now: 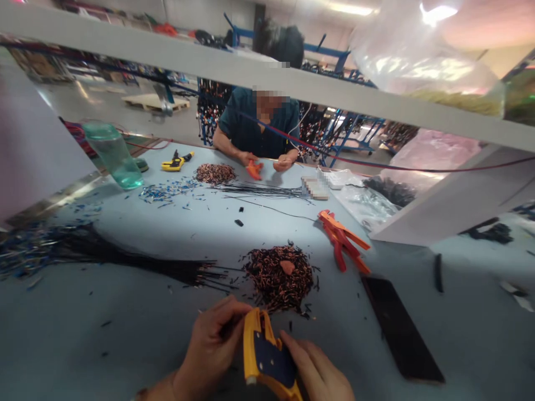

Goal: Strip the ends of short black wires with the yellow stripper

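Note:
A yellow and dark blue wire stripper (271, 356) is gripped in my right hand (315, 365), its head pointing away from me. My left hand (215, 340) is beside the stripper's head, thumb and fingertips pinched together against its left edge. Whatever lies between those fingertips is hidden. Just beyond the tool is a heap of short black and copper-coloured wire bits (280, 278) with a reddish lump (287, 267) on top. To the left lies a bundle of long black wires (146, 262), its near ends pointing toward the heap.
Orange-handled pliers (343, 239) and a black phone (401, 328) lie at the right. Across the table a person (261, 125) holds an orange tool (254, 169). A green bottle (115, 156) stands far left. A white beam (267, 75) crosses above the table.

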The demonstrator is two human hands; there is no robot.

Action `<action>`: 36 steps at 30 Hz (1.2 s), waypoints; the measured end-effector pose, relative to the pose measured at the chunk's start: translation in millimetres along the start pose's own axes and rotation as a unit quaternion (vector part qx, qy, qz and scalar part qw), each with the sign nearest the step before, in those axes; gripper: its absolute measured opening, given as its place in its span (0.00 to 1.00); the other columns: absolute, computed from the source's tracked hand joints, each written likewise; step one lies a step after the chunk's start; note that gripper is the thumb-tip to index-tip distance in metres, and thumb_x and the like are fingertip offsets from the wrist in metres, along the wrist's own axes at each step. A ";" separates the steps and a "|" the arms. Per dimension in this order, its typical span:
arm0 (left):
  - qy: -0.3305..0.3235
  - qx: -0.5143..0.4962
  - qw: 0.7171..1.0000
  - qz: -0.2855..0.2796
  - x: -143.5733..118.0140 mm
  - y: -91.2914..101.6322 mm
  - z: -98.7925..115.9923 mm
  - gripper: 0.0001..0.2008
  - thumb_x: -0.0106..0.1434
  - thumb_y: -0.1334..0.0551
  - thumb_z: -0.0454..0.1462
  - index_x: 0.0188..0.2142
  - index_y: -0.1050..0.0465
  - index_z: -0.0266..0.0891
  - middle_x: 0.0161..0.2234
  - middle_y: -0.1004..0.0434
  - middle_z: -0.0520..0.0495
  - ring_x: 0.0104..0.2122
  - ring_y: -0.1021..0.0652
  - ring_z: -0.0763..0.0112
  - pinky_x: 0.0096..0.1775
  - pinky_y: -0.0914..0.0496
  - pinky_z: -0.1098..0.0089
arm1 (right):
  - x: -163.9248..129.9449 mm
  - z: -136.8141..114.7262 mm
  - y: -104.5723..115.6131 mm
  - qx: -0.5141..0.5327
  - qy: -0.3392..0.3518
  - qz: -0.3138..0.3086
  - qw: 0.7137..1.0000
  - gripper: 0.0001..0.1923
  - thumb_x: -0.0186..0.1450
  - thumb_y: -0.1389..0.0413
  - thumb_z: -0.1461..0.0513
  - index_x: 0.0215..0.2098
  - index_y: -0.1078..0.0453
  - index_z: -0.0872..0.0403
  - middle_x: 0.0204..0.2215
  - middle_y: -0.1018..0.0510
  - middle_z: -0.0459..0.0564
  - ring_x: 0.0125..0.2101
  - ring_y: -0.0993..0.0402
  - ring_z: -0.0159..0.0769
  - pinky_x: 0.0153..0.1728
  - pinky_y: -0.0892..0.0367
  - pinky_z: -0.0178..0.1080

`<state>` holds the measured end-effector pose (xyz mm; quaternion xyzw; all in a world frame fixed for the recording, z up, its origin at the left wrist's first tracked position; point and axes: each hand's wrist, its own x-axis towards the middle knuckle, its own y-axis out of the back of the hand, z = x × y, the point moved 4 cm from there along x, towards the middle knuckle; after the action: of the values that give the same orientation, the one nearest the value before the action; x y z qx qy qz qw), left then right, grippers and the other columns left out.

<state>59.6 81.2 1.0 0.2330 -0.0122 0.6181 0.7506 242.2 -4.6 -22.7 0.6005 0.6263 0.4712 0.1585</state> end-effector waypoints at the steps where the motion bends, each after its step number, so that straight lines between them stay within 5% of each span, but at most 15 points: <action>1: 0.005 -0.008 1.000 0.002 -0.2 0.0 0.2 0.09 0.63 0.41 0.35 0.28 0.23 0.40 0.20 0.29 0.53 0.20 0.28 0.76 0.23 0.35 0.79 | 0.9 0.2 0.5 -0.002 0.004 0.000 1.000 0.28 0.70 0.58 0.48 0.61 0.37 0.53 0.40 0.19 0.57 0.38 0.20 0.44 0.36 0.23 0.38; 6: 0.035 -0.034 0.998 0.027 0.2 1.9 -3.7 0.08 0.63 0.41 0.36 0.31 0.23 0.40 0.23 0.25 0.53 0.22 0.26 0.75 0.25 0.32 0.78 | 0.7 2.2 1.8 0.015 0.004 0.000 1.000 0.28 0.67 0.50 0.52 0.63 0.39 0.52 0.42 0.20 0.58 0.40 0.21 0.48 0.38 0.24 0.44; 10: 0.023 0.018 0.998 0.048 2.5 4.6 -3.4 0.08 0.63 0.41 0.37 0.31 0.23 0.39 0.22 0.25 0.52 0.22 0.26 0.74 0.24 0.33 0.78 | -2.5 5.9 5.2 0.160 -0.109 -0.055 0.980 0.30 0.60 0.42 0.57 0.61 0.37 0.51 0.49 0.22 0.58 0.47 0.24 0.52 0.45 0.27 0.46; 12: -0.006 0.057 0.997 0.060 3.8 5.6 1.2 0.08 0.62 0.40 0.36 0.30 0.23 0.39 0.21 0.26 0.52 0.20 0.27 0.75 0.23 0.34 0.79 | -3.4 6.2 8.8 0.281 -0.221 -0.079 0.931 0.29 0.59 0.40 0.54 0.58 0.34 0.51 0.51 0.23 0.58 0.49 0.26 0.53 0.46 0.28 0.46; 14: -0.032 0.087 0.994 0.062 4.6 5.3 6.4 0.09 0.62 0.40 0.35 0.28 0.23 0.39 0.19 0.28 0.53 0.18 0.28 0.77 0.21 0.36 0.79 | -1.4 2.0 11.5 0.429 -0.318 -0.082 0.842 0.30 0.58 0.39 0.50 0.54 0.32 0.53 0.48 0.22 0.58 0.46 0.24 0.51 0.45 0.29 0.46; 17: -0.050 0.112 0.991 0.052 4.2 2.8 11.5 0.10 0.62 0.41 0.35 0.26 0.24 0.38 0.17 0.31 0.54 0.17 0.30 0.78 0.20 0.38 0.79 | 10.1 -11.2 12.2 0.603 -0.341 -0.097 0.715 0.30 0.53 0.35 0.50 0.49 0.30 0.56 0.40 0.19 0.55 0.38 0.21 0.46 0.42 0.30 0.45; 20: -0.055 0.125 0.990 0.045 2.3 -0.1 12.4 0.11 0.62 0.41 0.35 0.25 0.24 0.38 0.17 0.33 0.55 0.16 0.31 0.78 0.19 0.39 0.79 | 18.4 -15.7 9.0 0.638 -0.336 -0.100 0.685 0.25 0.52 0.34 0.53 0.45 0.29 0.56 0.38 0.19 0.53 0.36 0.21 0.43 0.39 0.31 0.42; 24: -0.066 0.116 0.990 0.042 -1.1 -3.0 11.7 0.10 0.63 0.41 0.35 0.27 0.23 0.38 0.17 0.31 0.54 0.16 0.31 0.77 0.19 0.38 0.79 | 19.5 -15.1 4.4 0.580 -0.328 -0.118 0.736 0.23 0.54 0.37 0.54 0.45 0.31 0.57 0.38 0.20 0.54 0.37 0.22 0.44 0.40 0.31 0.43; 27: -0.077 0.097 0.992 0.033 -2.3 -4.1 12.9 0.10 0.62 0.41 0.33 0.28 0.23 0.38 0.18 0.29 0.53 0.16 0.29 0.77 0.20 0.36 0.79 | 23.1 -15.2 7.0 0.435 -0.306 -0.123 0.838 0.21 0.56 0.42 0.58 0.47 0.30 0.57 0.38 0.20 0.54 0.39 0.23 0.45 0.41 0.31 0.43; 30: -0.084 0.054 0.995 0.014 -1.4 -4.0 16.6 0.09 0.61 0.41 0.32 0.28 0.23 0.37 0.20 0.25 0.50 0.18 0.26 0.75 0.22 0.33 0.80 | 32.4 -22.1 8.1 0.281 -0.210 -0.111 0.930 0.28 0.53 0.47 0.65 0.53 0.32 0.55 0.43 0.21 0.55 0.42 0.24 0.47 0.44 0.30 0.44; 36: -0.061 -0.049 0.997 0.008 2.5 0.7 22.9 0.06 0.58 0.38 0.30 0.31 0.21 0.39 0.27 0.17 0.52 0.25 0.20 0.74 0.28 0.28 0.81 | 29.6 -25.8 -2.0 0.091 -0.114 0.000 0.989 0.33 0.51 0.49 0.65 0.56 0.36 0.57 0.46 0.23 0.61 0.44 0.24 0.52 0.43 0.27 0.52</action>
<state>65.7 75.3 22.4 0.2326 -0.0902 0.6076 0.7540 214.5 12.1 -0.3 0.6621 0.6442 0.3413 0.1735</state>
